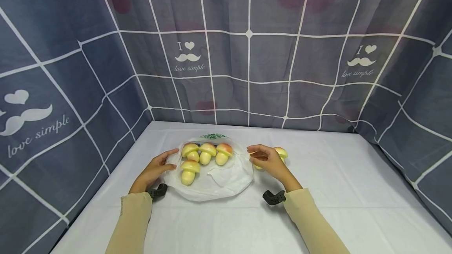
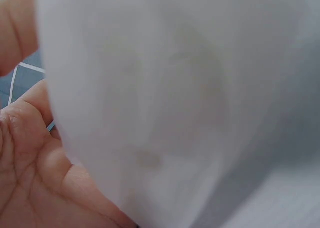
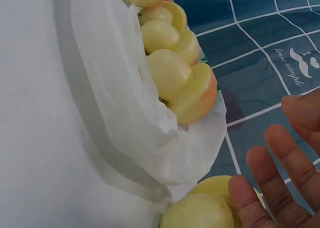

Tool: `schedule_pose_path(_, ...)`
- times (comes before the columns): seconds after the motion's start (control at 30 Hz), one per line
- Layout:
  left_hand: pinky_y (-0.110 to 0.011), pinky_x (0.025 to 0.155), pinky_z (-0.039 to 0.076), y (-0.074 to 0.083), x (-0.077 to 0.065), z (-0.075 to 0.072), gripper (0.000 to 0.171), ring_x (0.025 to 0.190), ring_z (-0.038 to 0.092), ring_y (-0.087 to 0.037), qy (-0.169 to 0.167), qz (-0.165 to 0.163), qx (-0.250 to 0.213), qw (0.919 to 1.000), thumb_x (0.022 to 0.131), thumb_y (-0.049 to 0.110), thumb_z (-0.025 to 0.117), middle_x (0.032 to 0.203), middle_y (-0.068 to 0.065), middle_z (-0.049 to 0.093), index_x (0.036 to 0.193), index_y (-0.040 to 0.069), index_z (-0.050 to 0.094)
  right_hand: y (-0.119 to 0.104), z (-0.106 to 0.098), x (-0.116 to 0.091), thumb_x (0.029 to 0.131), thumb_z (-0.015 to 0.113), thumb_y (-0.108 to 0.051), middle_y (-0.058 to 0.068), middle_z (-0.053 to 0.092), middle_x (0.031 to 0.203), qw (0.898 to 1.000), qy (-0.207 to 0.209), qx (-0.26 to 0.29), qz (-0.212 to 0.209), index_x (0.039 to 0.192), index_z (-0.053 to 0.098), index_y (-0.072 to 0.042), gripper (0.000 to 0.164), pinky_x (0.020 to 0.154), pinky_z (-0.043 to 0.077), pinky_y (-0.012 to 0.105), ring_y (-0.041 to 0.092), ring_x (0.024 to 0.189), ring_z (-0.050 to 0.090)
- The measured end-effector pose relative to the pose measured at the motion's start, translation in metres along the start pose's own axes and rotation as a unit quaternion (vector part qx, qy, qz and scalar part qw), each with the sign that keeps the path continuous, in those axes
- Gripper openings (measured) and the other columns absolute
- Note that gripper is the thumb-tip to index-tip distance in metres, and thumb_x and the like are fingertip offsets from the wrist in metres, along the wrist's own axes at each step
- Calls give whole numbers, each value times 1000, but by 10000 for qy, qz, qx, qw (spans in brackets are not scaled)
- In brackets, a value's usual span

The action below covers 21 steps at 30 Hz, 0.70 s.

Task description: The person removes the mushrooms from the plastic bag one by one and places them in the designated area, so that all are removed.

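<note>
A white plastic bag (image 1: 226, 181) lies on the table, its mouth spread toward the back. Several yellow toy mushrooms (image 1: 188, 172) with reddish tints on their caps sit in it. At the bag's left edge is my left hand (image 1: 157, 169), thumb and fingers spread around the rim; the bag (image 2: 145, 87) fills most of the left wrist view. My right hand (image 1: 267, 160) is just off the bag's right side, fingers loosely bent, over more yellow mushrooms (image 1: 281, 152) outside the bag. In the right wrist view, its fingers overlap one mushroom (image 3: 200, 210); contact cannot be told.
A white cloth covers the table (image 1: 318, 167). Dark grey curtains (image 1: 268, 58) with white grid lines stand behind it and at both sides. Black devices (image 1: 273, 197) are worn at both wrists, by the beige sleeves.
</note>
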<state>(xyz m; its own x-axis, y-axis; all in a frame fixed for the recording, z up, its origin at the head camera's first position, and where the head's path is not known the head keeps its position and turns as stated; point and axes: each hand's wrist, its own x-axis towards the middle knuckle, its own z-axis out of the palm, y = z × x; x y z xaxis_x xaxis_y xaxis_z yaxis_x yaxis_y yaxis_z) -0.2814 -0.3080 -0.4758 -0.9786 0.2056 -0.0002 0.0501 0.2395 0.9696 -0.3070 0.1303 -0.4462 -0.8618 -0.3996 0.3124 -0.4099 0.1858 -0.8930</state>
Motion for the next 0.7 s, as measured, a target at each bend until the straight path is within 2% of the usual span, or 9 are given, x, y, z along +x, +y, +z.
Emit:
schedule_pose_path(0.17, -6, 99, 39, -2, 1, -1, 75, 163, 16, -45, -2, 43, 14, 10000, 99, -2, 69, 175, -30, 20, 165, -8, 33, 5, 6, 2, 98, 72, 4, 31, 68, 133, 9999, -91, 82, -68, 132, 67, 13, 35, 96, 55, 24, 46, 118, 69)
schedule_pose_path(0.33, -6, 98, 39, -2, 1, -1, 75, 163, 14, -45, 12, -6, 17, 10000, 99, -1, 69, 176, -29, 19, 165, -8, 33, 8, 11, 5, 98, 71, 5, 32, 68, 132, 9995, -189, 247, -58, 132, 66, 15, 36, 94, 56, 25, 41, 114, 70)
schedule_pose_path(0.4, -9, 102, 39, -1, 0, -1, 75, 163, 14, -45, 14, -38, 79, 10000, 100, -1, 69, 176, -29, 19, 165, -7, 33, 7, 13, 5, 98, 71, 5, 33, 68, 132, 9993, -218, 295, -34, 132, 65, 16, 36, 93, 57, 25, 38, 113, 70)
schedule_pose_path(0.5, -26, 119, 37, 1, 0, -1, 75, 164, 13, -46, 19, -90, 189, 9998, 100, 1, 69, 176, -28, 19, 166, -7, 32, 7, 15, 6, 98, 71, 5, 33, 68, 131, 9991, -271, 317, -27, 133, 64, 18, 38, 91, 57, 24, 35, 112, 70)
schedule_pose_path(0.57, -42, 128, 28, 1, 0, -1, 75, 164, 11, -46, 45, -111, 203, 9997, 100, 1, 69, 176, -27, 19, 166, -7, 33, 7, 17, 7, 98, 71, 5, 34, 68, 129, 9991, -297, 298, -45, 133, 64, 18, 38, 91, 57, 23, 34, 111, 71)
schedule_pose_path(0.63, -55, 129, 19, 1, 0, -1, 75, 164, 10, -46, 56, -119, 197, 9997, 100, 0, 68, 176, -28, 18, 165, -7, 33, 8, 19, 9, 98, 71, 5, 34, 69, 127, 9990, -344, 279, -91, 132, 63, 19, 38, 90, 58, 24, 33, 110, 72)
schedule_pose_path(0.7, -60, 129, 16, 1, 0, -1, 74, 164, 9, -47, 66, -110, 184, 9997, 100, -1, 68, 176, -28, 18, 165, -8, 33, 8, 21, 10, 98, 72, 4, 33, 70, 126, 9988, -387, 254, -140, 132, 64, 19, 38, 90, 58, 24, 34, 110, 72)
